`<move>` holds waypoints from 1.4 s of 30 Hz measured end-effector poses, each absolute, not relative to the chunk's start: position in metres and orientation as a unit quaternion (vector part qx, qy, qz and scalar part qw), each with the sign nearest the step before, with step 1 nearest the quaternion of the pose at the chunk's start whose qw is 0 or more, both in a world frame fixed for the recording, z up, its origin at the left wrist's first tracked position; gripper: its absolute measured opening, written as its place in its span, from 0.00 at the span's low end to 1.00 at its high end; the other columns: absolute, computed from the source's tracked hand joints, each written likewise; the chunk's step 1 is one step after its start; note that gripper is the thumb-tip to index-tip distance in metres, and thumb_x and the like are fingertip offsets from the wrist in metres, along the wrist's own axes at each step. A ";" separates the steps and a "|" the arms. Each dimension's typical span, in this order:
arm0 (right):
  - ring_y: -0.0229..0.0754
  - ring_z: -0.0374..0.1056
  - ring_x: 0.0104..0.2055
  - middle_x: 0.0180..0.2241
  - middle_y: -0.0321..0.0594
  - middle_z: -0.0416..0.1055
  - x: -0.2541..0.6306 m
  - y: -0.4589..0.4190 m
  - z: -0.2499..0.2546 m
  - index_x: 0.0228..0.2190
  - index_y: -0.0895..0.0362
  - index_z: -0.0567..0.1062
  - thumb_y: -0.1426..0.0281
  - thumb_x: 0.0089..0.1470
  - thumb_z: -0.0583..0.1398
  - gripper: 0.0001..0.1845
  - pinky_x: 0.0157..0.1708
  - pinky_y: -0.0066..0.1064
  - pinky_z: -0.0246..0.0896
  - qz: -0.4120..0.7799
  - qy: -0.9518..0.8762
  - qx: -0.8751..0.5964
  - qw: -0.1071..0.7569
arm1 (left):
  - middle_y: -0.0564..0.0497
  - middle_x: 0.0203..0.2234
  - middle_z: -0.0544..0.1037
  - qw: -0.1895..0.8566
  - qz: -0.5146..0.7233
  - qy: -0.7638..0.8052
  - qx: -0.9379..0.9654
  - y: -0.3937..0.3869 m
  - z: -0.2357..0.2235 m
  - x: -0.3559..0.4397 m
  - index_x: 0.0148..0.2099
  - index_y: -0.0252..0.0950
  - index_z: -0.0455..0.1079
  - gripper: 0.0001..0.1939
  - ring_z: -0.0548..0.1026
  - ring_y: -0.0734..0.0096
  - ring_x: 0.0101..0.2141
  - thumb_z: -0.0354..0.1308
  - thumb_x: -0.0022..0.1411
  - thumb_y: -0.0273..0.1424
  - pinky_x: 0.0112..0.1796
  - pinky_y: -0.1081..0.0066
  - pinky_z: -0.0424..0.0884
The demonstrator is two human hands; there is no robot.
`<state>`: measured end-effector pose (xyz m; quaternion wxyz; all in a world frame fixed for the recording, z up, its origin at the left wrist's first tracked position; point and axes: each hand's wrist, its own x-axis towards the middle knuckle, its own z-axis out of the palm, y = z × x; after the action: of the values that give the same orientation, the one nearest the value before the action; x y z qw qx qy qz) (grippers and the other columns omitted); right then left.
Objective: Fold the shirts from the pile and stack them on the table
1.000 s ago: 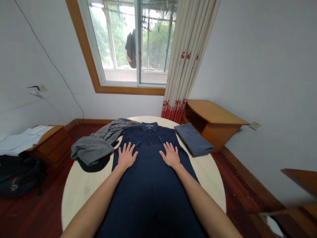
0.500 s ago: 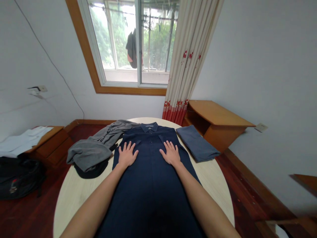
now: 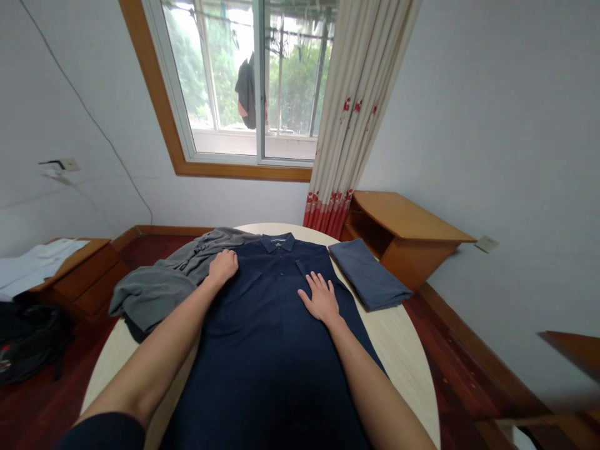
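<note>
A dark navy collared shirt [image 3: 267, 312] lies spread front up on the round table, its collar at the far side and a pocket flap showing on each half of the chest. My left hand [image 3: 224, 265] is closed at the shirt's left shoulder edge, fingers curled onto the cloth; the fingertips are partly hidden. Flat on the right chest, just below the pocket flap, rests my right hand [image 3: 321, 298] with its fingers somewhat apart. A crumpled grey garment [image 3: 157, 290] lies left of the shirt, partly behind my left forearm. To the right sits a folded blue-grey cloth [image 3: 370, 275].
The pale round table [image 3: 398, 350] carries all the clothes. Beyond its right side stands a wooden desk [image 3: 412, 215] beside a curtain [image 3: 360, 94]. At left are a wooden cabinet [image 3: 89, 281] with papers on top and a black bag [image 3: 28, 344] on the floor.
My left hand has lifted off the left chest, moved up and left to the shoulder edge, and closed on the cloth there. My right hand stays on the right chest.
</note>
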<state>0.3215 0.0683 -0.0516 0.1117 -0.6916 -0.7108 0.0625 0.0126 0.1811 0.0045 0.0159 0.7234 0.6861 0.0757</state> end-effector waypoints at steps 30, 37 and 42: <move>0.51 0.38 0.73 0.72 0.46 0.44 0.323 0.116 -0.043 0.68 0.56 0.56 0.53 0.67 0.45 0.35 0.69 0.52 0.29 0.062 -0.693 -0.707 0.128 | 0.43 0.71 0.51 0.028 0.007 0.596 0.802 0.228 -0.034 0.044 0.72 0.40 0.54 0.34 0.48 0.44 0.69 0.39 0.71 0.50 0.63 0.41 0.47; 0.52 0.33 0.74 0.73 0.43 0.39 0.337 0.180 -0.051 0.69 0.54 0.52 0.49 0.67 0.42 0.38 0.68 0.55 0.27 0.094 -0.685 -0.717 0.085 | 0.46 0.73 0.43 0.048 0.022 0.606 0.794 0.247 -0.056 0.034 0.74 0.44 0.47 0.36 0.39 0.46 0.71 0.34 0.70 0.53 0.64 0.38 0.39; 0.55 0.35 0.73 0.72 0.46 0.42 0.333 0.183 -0.047 0.69 0.58 0.53 0.51 0.67 0.42 0.37 0.68 0.57 0.27 0.068 -0.682 -0.724 0.079 | 0.46 0.72 0.45 0.030 0.024 0.622 0.782 0.240 -0.042 0.045 0.74 0.40 0.49 0.34 0.42 0.46 0.71 0.34 0.72 0.48 0.64 0.39 0.39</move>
<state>0.3329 0.1832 -0.0468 0.0785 -0.7241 -0.6818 0.0684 0.0448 0.2400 -0.0419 0.0305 0.7820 0.6221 0.0241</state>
